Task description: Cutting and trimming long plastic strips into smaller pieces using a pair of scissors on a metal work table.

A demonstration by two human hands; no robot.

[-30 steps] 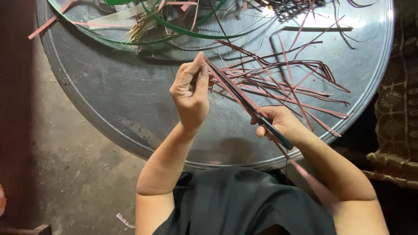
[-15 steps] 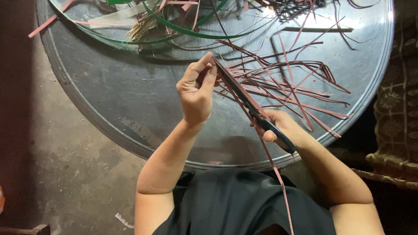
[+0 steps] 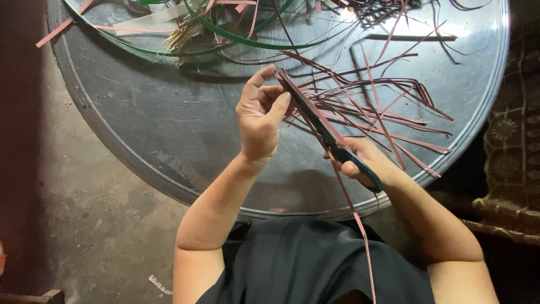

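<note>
My right hand (image 3: 367,162) grips the dark handle of long scissors (image 3: 315,121), whose closed blades point up and to the left. My left hand (image 3: 260,115) pinches a thin reddish strip (image 3: 344,191) against the blade tips. The strip runs along the blades and hangs down past my right hand over my dark shirt. Both hands hover above a large round metal tray (image 3: 169,135).
Several cut reddish strips (image 3: 388,107) lie heaped on the tray to the right of the scissors. Green bands (image 3: 236,36), pale strips and a bundle of straw-coloured fibres (image 3: 185,35) sit at the tray's far side. Concrete floor lies left; a patterned cloth (image 3: 514,163) at right.
My left hand has slid up along the blades toward the tips. The reddish strip now trails longer below my right hand, hanging over my shirt.
</note>
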